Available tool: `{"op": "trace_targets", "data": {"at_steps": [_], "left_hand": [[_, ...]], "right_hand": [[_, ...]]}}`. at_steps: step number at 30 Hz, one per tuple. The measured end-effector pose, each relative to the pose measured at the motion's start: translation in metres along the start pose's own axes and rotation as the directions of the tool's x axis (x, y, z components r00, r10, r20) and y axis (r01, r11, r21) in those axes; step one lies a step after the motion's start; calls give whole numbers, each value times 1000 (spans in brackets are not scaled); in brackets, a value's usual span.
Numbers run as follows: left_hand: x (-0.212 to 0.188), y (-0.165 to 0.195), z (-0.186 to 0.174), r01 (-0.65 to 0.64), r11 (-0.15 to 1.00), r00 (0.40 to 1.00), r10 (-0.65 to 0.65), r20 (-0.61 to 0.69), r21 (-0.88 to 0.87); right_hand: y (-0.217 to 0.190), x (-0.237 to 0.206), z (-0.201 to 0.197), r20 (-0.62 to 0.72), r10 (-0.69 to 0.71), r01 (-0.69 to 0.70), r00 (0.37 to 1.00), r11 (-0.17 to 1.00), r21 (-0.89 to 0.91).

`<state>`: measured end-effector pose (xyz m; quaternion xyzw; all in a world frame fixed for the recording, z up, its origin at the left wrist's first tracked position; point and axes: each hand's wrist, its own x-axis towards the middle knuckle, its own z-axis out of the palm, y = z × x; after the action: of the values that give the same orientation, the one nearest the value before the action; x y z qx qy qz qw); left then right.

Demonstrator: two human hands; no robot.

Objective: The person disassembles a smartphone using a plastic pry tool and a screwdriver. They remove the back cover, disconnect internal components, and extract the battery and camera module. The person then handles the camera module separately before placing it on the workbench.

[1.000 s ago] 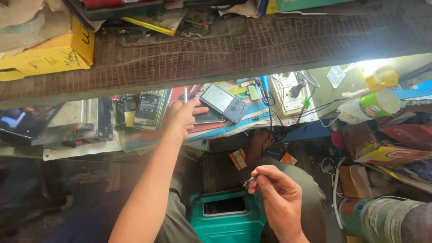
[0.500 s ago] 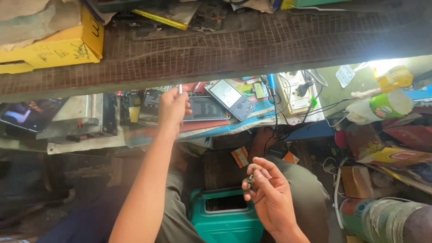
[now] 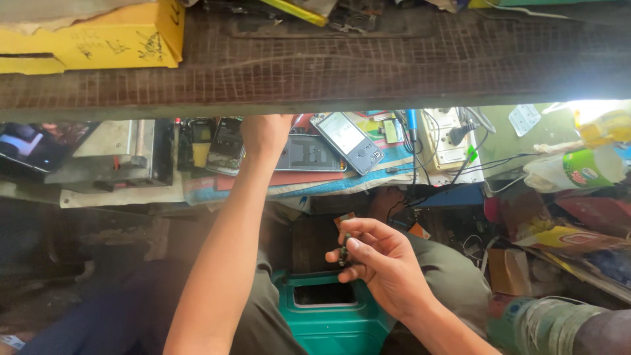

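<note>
The left hand (image 3: pixel 265 133) has reached farther up under the shelf (image 3: pixel 328 72), its fingers hidden; right hand (image 3: pixel 378 263) fingers grip a small dark part (image 3: pixel 343 252) at lower centre.

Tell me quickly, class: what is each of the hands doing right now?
Left hand: reaching up under the shelf, fingers hidden; open or closed cannot be told.
Right hand: closed on a small dark part.

I count two hands: my left hand (image 3: pixel 265 133) up at the desk (image 3: pixel 315 187), my right hand (image 3: pixel 381 263) pinching one small dark part (image 3: pixel 343 250). One yellow box (image 3: pixel 92 43), one teal container (image 3: pixel 328 322), one silver phone (image 3: pixel 347 141), one white power strip (image 3: pixel 447 135).
</note>
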<state>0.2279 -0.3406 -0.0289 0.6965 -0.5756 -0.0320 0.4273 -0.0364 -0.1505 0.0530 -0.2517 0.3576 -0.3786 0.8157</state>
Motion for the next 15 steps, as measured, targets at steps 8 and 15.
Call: {"op": "trace_targets", "data": {"at_steps": [8,15], "left_hand": [[1,-13,7,-108,989,990,97,105,104],[-5,-12,6,-39,994,979,18,203,102]], "right_hand": [[26,-8,-8,-16,74,-72,997,992,101],[42,-12,-11,61,57,-66,997,984,166]]}}
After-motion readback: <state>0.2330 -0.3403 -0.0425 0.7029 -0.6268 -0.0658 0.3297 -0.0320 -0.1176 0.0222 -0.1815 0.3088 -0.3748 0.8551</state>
